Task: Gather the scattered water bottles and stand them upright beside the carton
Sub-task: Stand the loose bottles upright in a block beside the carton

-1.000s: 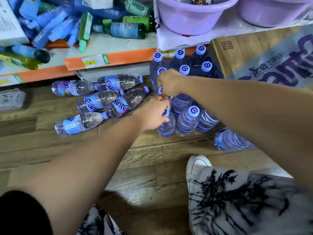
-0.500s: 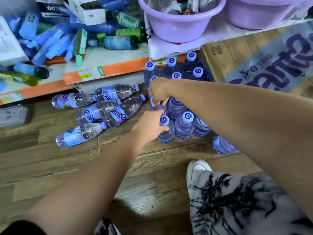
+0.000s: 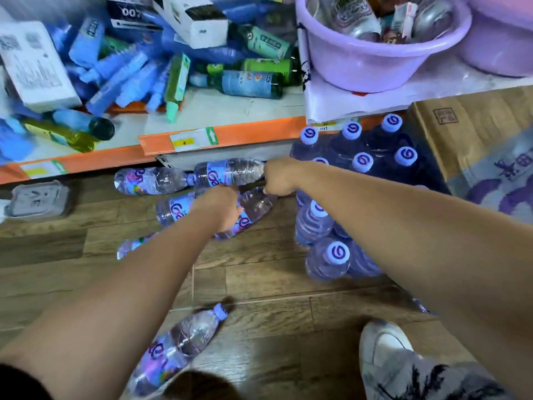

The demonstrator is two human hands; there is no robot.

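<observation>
**Now both hands reach for lying bottles at once**

Evidently the person works two at a time. The right hand is curled into a fist round the cap end of the rear bottle, which lies on the floor under the shelf; taking it by the neck should let it swing upright in one lift. The left hand lies over the waist of the slanted bottle, fingers bent down round it.

The standing bottles are packed cap-up just beside the carton, so each new one probably goes on the cluster's open, near side. The near bottle lies well apart by the person's knees, and more lie flat by the shelf foot.

Bottle labels show purple lettering beginning "Ga"; the rest is blurred. Caps carry a swirl like a "G". The carton's large purple print is too cut off to read. A dark box on the shelf reads "007".
</observation>
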